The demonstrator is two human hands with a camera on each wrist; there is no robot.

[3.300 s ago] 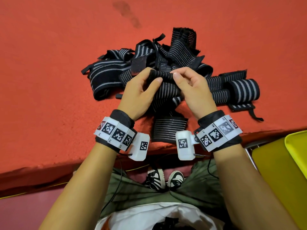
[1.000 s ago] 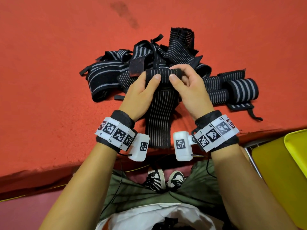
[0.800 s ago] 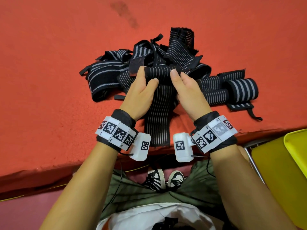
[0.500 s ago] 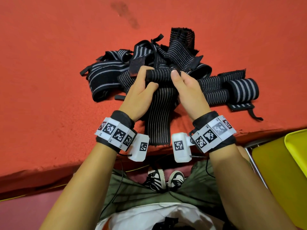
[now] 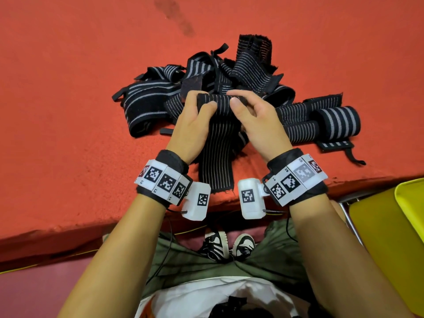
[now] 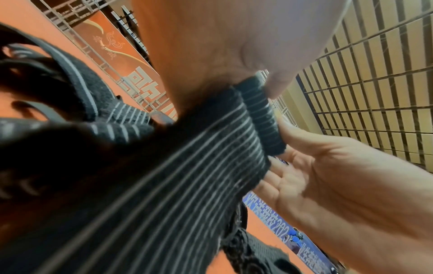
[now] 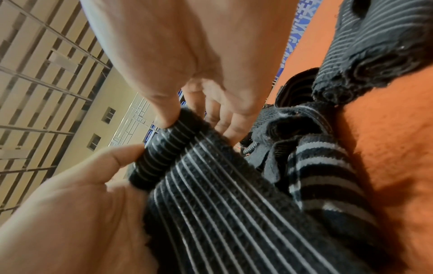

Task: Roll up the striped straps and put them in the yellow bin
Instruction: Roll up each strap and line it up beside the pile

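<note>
While both thumbs press the small roll (image 5: 219, 101) against curled fingers, the left hand (image 5: 192, 125) and right hand (image 5: 257, 125) pinch its ends to keep it tight. Its strap (image 5: 216, 157) trails toward the near table (image 5: 68, 111) edge. Behind lies the pile (image 5: 229, 72); the yellow bin (image 5: 390, 237) waits near right.

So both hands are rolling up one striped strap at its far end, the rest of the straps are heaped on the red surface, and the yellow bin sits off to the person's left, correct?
Nearly. The yellow bin sits to the person's right, at the lower right edge of the head view. The rest holds: the left hand and right hand both have a grip on the rolled far end of the striped strap, and the other straps are heaped on the red surface.
</note>
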